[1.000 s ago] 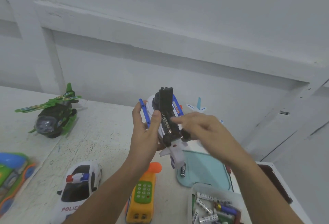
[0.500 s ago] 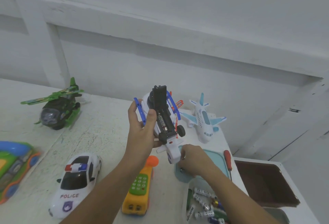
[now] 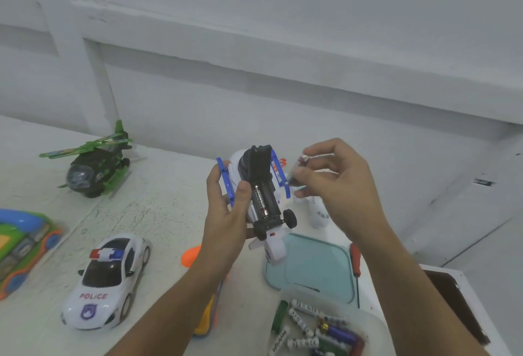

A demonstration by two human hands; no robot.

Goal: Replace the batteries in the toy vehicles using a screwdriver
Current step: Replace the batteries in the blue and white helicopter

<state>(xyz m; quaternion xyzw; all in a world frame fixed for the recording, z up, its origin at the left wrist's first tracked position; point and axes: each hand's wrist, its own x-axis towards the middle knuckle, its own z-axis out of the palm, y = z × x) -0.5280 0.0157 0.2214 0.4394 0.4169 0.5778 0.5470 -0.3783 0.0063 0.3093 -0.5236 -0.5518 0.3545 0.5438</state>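
My left hand [image 3: 226, 214] grips a white toy helicopter with blue skids [image 3: 261, 200], belly up above the table. Its black battery bay is open and one battery [image 3: 259, 200] lies inside. My right hand [image 3: 336, 183] is raised just right of the toy and pinches a small blurred battery [image 3: 298, 173] between thumb and fingers. A red-handled screwdriver [image 3: 355, 265] lies on the table beside a teal lid [image 3: 317, 265]. A clear box of several batteries [image 3: 311, 327] sits at the bottom right.
A green toy helicopter [image 3: 93, 166] stands at the far left, a white police car [image 3: 107, 279] in front of it. A colourful toy [image 3: 22, 245] is at the left edge. An orange toy phone [image 3: 203, 313] lies under my left forearm. A white toy plane [image 3: 318, 214] is behind my right hand.
My right hand dropped to the teal lid by the battery box, then rose beside the toy with a battery pinched. The left hand kept holding the helicopter.
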